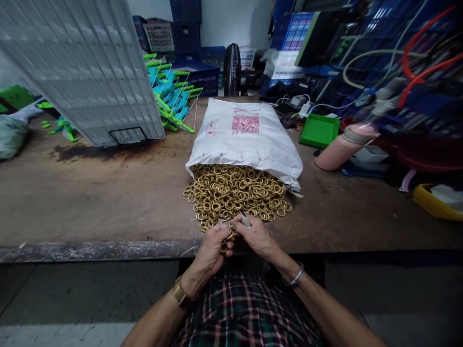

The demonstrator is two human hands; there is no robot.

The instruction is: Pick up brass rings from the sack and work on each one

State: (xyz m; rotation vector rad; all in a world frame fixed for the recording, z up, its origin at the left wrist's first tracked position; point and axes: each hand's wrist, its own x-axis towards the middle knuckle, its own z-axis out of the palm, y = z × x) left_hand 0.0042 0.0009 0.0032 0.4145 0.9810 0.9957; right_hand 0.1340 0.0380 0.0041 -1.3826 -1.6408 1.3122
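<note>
My left hand is closed around several gold-coloured rings at the table's front edge. Close beside it, my right hand grips a small knife-like tool with a dark tip and a pale body. The right fingertips meet a ring held up by the left thumb and fingers; whether they pinch it I cannot tell. Just beyond both hands, a heap of loose gold-coloured rings spills from the mouth of a white woven sack lying on its side, printed in red.
The wooden table runs across the view. At left stands a ribbed translucent panel, with green and blue plastic pieces behind it. To the right are a green tray, a pink bottle and a yellow basin. A black fan stands behind.
</note>
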